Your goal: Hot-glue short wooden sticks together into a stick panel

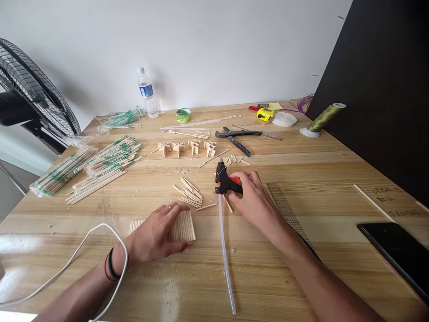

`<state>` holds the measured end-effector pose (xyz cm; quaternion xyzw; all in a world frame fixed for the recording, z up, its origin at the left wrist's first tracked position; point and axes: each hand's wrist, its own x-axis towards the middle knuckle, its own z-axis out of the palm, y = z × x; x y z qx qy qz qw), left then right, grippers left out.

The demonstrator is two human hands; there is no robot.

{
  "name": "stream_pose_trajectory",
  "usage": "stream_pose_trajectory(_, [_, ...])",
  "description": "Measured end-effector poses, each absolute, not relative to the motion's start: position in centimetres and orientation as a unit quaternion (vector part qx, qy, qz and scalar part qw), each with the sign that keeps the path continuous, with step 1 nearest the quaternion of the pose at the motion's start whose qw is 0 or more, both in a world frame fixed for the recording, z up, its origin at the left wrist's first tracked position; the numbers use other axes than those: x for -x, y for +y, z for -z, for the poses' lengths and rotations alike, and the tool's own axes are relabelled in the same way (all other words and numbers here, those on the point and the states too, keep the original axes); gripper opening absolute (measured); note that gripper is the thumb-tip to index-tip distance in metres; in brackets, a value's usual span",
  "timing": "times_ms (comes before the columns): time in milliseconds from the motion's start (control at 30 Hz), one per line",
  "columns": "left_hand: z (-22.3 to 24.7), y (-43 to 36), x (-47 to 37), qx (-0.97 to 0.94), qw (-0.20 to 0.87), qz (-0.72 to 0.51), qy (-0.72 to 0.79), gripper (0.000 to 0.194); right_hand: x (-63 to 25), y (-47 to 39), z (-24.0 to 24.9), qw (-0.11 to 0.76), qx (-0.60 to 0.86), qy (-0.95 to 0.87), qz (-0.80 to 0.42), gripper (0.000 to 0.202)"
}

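My left hand [157, 232] rests over a flat panel of wooden sticks [182, 226] laid side by side, its thumb at the near edge and fingers at the far edge. Part of the panel is hidden under the palm. In my right hand [253, 197] is the handle of a black and orange hot glue gun [221, 176], nozzle pointing away from me. A long translucent glue stick [225, 255] trails from the gun's rear toward me. Just beyond the panel lies a loose pile of short cut sticks [191, 192].
Small stick-built pieces [194, 146] stand in a row behind, beside black cutters [237, 136]. Wrapped stick bundles [112, 156] and a fan [30, 89] are at left. A phone [395, 255] and thread spool [325, 118] are at right. A white cable [115, 232] loops across my left forearm.
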<state>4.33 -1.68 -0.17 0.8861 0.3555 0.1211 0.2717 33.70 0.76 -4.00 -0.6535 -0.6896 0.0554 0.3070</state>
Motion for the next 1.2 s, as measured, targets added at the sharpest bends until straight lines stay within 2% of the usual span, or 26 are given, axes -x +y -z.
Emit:
stream_pose_trajectory(200, [0.2, -1.8, -4.3, -0.881, 0.261, -0.127, 0.372, 0.066, -33.1, 0.6, 3.0, 0.326, 0.649, -0.682, -0.086, 0.032])
stream_pose_trajectory(500, [0.4, -1.7, -4.5, -0.880, 0.224, -0.128, 0.398, 0.064, -32.4, -0.5, 0.8, 0.261, 0.621, -0.709, -0.210, 0.023])
stream_pose_trajectory(667, [0.3, -1.6, -4.6, -0.882, 0.207, -0.116, 0.408, 0.063, -32.0, -0.7, 0.0, 0.255, 0.592, -0.714, -0.271, 0.018])
stream_pose_trajectory(800, [0.1, -1.6, -4.6, -0.877, 0.205, -0.117, 0.418, 0.062, -31.9, -0.9, -0.2, 0.261, 0.553, -0.736, -0.290, 0.011])
stream_pose_trajectory(967, [0.1, -1.5, -4.5, -0.863, 0.197, -0.123, 0.448, 0.058, -32.1, -1.2, 0.3, 0.240, 0.525, -0.754, -0.314, 0.016])
stream_pose_trajectory(1100, [0.2, -1.4, -4.5, -0.856, 0.198, -0.128, 0.460, 0.055, -32.2, -1.0, 0.6, 0.237, 0.513, -0.763, -0.313, 0.008])
stream_pose_trajectory(1200, [0.1, -1.4, -4.5, -0.854, 0.203, -0.131, 0.460, 0.054, -32.1, -0.8, 0.5, 0.222, 0.514, -0.763, -0.323, 0.010])
